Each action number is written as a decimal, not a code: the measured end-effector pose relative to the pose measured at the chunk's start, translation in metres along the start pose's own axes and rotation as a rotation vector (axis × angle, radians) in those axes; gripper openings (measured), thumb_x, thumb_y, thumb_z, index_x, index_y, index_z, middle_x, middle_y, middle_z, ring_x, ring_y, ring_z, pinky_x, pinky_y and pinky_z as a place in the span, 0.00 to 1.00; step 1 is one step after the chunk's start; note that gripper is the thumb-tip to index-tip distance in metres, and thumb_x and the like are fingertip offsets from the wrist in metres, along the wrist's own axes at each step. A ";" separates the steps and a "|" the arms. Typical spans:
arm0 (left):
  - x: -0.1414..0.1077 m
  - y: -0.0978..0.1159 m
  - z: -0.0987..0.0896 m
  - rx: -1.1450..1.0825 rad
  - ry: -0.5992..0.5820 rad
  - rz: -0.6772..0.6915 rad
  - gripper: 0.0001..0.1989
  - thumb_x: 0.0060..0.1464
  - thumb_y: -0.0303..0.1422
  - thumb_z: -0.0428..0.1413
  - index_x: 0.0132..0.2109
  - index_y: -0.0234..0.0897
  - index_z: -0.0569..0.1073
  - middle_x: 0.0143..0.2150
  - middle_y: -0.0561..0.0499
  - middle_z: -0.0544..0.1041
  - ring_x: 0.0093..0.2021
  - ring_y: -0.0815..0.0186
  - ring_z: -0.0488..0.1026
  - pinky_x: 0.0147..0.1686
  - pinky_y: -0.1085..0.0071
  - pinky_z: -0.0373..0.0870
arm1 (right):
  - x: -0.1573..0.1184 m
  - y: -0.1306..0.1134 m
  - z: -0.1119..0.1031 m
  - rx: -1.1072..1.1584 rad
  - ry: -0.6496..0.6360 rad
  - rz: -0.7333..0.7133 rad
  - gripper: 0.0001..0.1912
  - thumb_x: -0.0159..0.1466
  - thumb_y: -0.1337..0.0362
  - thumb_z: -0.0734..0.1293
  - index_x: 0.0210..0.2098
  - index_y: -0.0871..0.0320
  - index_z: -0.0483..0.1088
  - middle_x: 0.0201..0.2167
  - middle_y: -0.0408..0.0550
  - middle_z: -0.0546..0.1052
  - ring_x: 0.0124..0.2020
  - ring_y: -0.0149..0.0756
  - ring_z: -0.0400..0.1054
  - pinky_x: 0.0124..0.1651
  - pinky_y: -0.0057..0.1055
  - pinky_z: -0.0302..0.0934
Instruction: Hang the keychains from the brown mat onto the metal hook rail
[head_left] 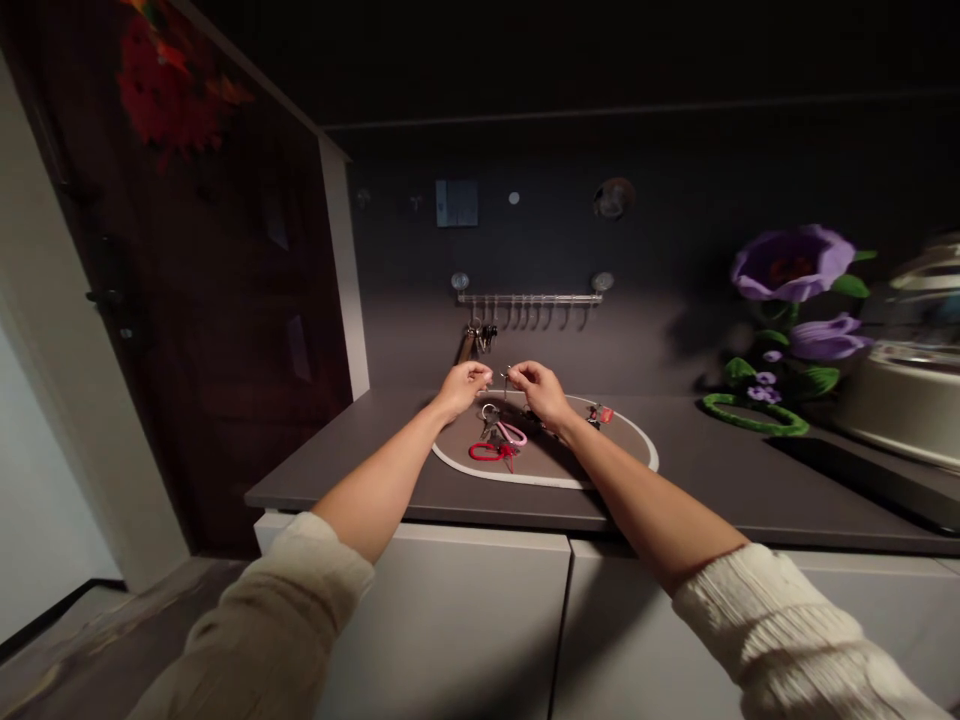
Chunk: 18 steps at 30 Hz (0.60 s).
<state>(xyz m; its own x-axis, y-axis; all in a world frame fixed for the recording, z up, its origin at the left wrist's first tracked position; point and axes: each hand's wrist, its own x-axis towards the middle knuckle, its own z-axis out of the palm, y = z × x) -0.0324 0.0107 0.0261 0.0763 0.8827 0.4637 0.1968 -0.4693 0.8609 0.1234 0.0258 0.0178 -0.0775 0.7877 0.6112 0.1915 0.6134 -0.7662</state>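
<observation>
My right hand point(540, 390) is raised over an oval mat point(559, 468) and pinches a small metal key point(505, 382) that hangs from its fingertips. Just left of it, my left hand point(459, 388) has thumb and fingers pressed together; what they grip, if anything, is too small to make out. The fingertips are close but apart. On the mat below lie a bunch of keys with a metal ring point(490, 412), a pink strap point(514, 432) and a red cord loop point(487, 453). A red tag with keys point(602, 414) lies at the mat's right side, while my right hand partly hides other dark items.
Behind my hands, a hook rail point(529, 299) on the wall carries several hooks, with keys point(480, 333) hanging at its left end. Right of the mat stand purple flowers point(795, 265) and a cream appliance point(911, 400). A dark door point(225, 300) is at left.
</observation>
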 end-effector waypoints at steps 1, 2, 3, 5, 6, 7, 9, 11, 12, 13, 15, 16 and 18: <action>0.000 -0.001 0.000 0.040 0.012 0.010 0.06 0.49 0.29 0.52 0.34 0.30 0.69 0.28 0.50 0.73 0.26 0.74 0.66 0.28 0.76 0.63 | 0.002 -0.001 0.000 0.049 0.012 0.028 0.10 0.52 0.58 0.65 0.27 0.60 0.66 0.24 0.41 0.69 0.26 0.25 0.61 0.34 0.24 0.57; 0.001 -0.002 -0.001 0.092 0.027 0.025 0.06 0.50 0.29 0.51 0.34 0.30 0.69 0.28 0.51 0.73 0.26 0.74 0.66 0.28 0.76 0.63 | 0.003 -0.002 0.000 0.106 0.019 0.062 0.11 0.51 0.58 0.66 0.26 0.60 0.66 0.23 0.41 0.69 0.26 0.25 0.61 0.34 0.24 0.58; 0.001 -0.004 -0.001 0.153 0.041 0.044 0.05 0.50 0.29 0.51 0.33 0.31 0.70 0.27 0.51 0.72 0.26 0.74 0.66 0.28 0.76 0.63 | 0.005 -0.005 0.000 0.169 0.022 0.100 0.11 0.50 0.58 0.67 0.26 0.60 0.65 0.22 0.41 0.68 0.25 0.24 0.61 0.34 0.24 0.59; 0.002 -0.008 -0.002 0.280 0.065 0.086 0.06 0.50 0.28 0.50 0.31 0.31 0.70 0.27 0.51 0.73 0.26 0.73 0.66 0.30 0.76 0.63 | 0.011 -0.012 0.000 0.293 0.029 0.172 0.13 0.49 0.59 0.68 0.25 0.61 0.64 0.21 0.40 0.68 0.25 0.25 0.63 0.34 0.26 0.60; 0.002 -0.010 -0.002 0.339 0.071 0.105 0.06 0.50 0.28 0.50 0.31 0.31 0.71 0.27 0.51 0.73 0.26 0.73 0.67 0.30 0.76 0.63 | 0.014 -0.016 -0.001 0.341 0.037 0.202 0.13 0.48 0.59 0.69 0.25 0.61 0.63 0.21 0.40 0.68 0.24 0.25 0.63 0.33 0.26 0.61; 0.003 -0.011 -0.003 0.395 0.071 0.123 0.07 0.50 0.27 0.49 0.31 0.31 0.71 0.27 0.51 0.73 0.27 0.72 0.67 0.31 0.76 0.63 | 0.019 -0.020 -0.001 0.376 0.047 0.225 0.13 0.48 0.60 0.70 0.25 0.61 0.62 0.21 0.41 0.68 0.24 0.25 0.64 0.32 0.26 0.62; 0.002 -0.015 -0.004 0.497 0.051 0.155 0.07 0.50 0.27 0.49 0.31 0.32 0.72 0.27 0.50 0.74 0.28 0.71 0.68 0.32 0.75 0.62 | 0.030 -0.027 -0.002 0.413 0.078 0.256 0.12 0.50 0.62 0.69 0.25 0.61 0.62 0.20 0.40 0.67 0.22 0.25 0.64 0.29 0.26 0.62; 0.002 -0.017 -0.004 0.584 0.022 0.183 0.08 0.50 0.27 0.49 0.31 0.32 0.73 0.29 0.50 0.74 0.30 0.70 0.69 0.33 0.75 0.62 | 0.043 -0.032 -0.002 0.434 0.115 0.273 0.09 0.52 0.65 0.68 0.24 0.61 0.62 0.18 0.40 0.67 0.20 0.25 0.64 0.26 0.25 0.62; 0.002 -0.018 -0.004 0.616 0.010 0.195 0.08 0.50 0.27 0.49 0.31 0.33 0.73 0.29 0.49 0.75 0.31 0.70 0.69 0.33 0.75 0.62 | 0.049 -0.034 -0.003 0.446 0.136 0.283 0.08 0.53 0.66 0.67 0.24 0.61 0.62 0.18 0.40 0.67 0.19 0.24 0.63 0.25 0.24 0.61; 0.001 -0.018 -0.004 0.639 0.002 0.203 0.08 0.50 0.27 0.49 0.32 0.33 0.74 0.30 0.49 0.75 0.31 0.70 0.69 0.34 0.75 0.62 | 0.055 -0.037 -0.003 0.464 0.148 0.287 0.08 0.55 0.67 0.66 0.24 0.61 0.62 0.17 0.40 0.67 0.18 0.24 0.63 0.24 0.24 0.61; 0.001 -0.019 -0.004 0.667 -0.007 0.213 0.09 0.51 0.27 0.49 0.33 0.33 0.74 0.31 0.49 0.75 0.32 0.69 0.69 0.34 0.74 0.62 | 0.067 -0.041 -0.002 0.493 0.161 0.294 0.08 0.57 0.69 0.64 0.23 0.61 0.61 0.16 0.41 0.66 0.17 0.24 0.62 0.22 0.23 0.61; 0.001 -0.019 -0.004 0.677 -0.011 0.216 0.09 0.51 0.28 0.49 0.33 0.33 0.74 0.32 0.48 0.75 0.32 0.69 0.69 0.35 0.74 0.62 | 0.072 -0.043 -0.001 0.503 0.167 0.297 0.08 0.58 0.69 0.63 0.23 0.62 0.61 0.15 0.41 0.66 0.17 0.23 0.61 0.22 0.23 0.61; 0.001 -0.019 -0.004 0.695 -0.019 0.219 0.09 0.51 0.28 0.49 0.33 0.34 0.74 0.32 0.48 0.75 0.33 0.69 0.69 0.35 0.74 0.61 | 0.079 -0.046 0.001 0.508 0.186 0.316 0.09 0.59 0.70 0.62 0.22 0.62 0.61 0.15 0.40 0.66 0.15 0.22 0.60 0.22 0.22 0.61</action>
<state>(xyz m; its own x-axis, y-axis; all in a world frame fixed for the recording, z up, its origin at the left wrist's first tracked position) -0.0403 0.0204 0.0110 0.2009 0.7735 0.6011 0.7501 -0.5161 0.4134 0.1076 0.0602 0.1013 0.0876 0.9404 0.3286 -0.3156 0.3390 -0.8862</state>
